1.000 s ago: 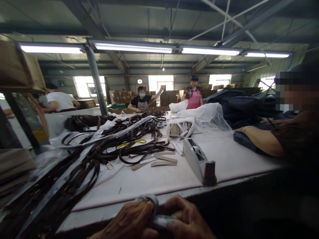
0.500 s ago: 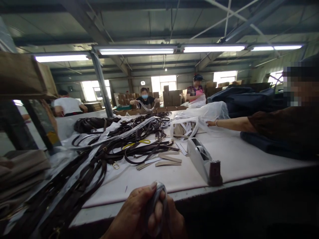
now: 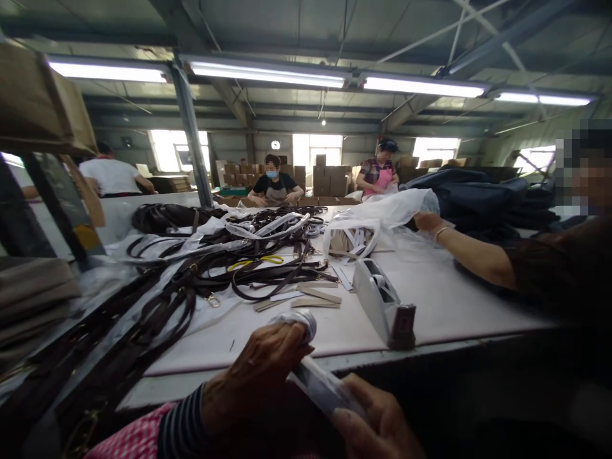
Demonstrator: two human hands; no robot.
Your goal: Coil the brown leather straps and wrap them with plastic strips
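My left hand (image 3: 261,357) is curled closed round a loop of clear plastic (image 3: 303,322), which shows past my fingers at one o'clock. My right hand (image 3: 377,417), lower down at four o'clock from the left, has its thumb and fingers pinched on a plastic-wrapped strip (image 3: 327,382). The strip slants up towards ten o'clock, its top end just under my left hand. Whether loop and strip are one piece, I cannot tell.

Both hands are at the near edge of the white table (image 3: 444,303). From them, the tape dispenser (image 3: 377,299) stands between one and two o'clock, near the edge. Flat tan strips (image 3: 315,305) lie at twelve. A heap of dark straps (image 3: 174,306) spreads from ten to eleven, with a yellow cord (image 3: 258,260) among them at eleven. At one o'clock an open plastic bag (image 3: 329,239) holds more strips. A co-worker's arm (image 3: 478,255) reaches in from two o'clock, the hand at some thin plastic.
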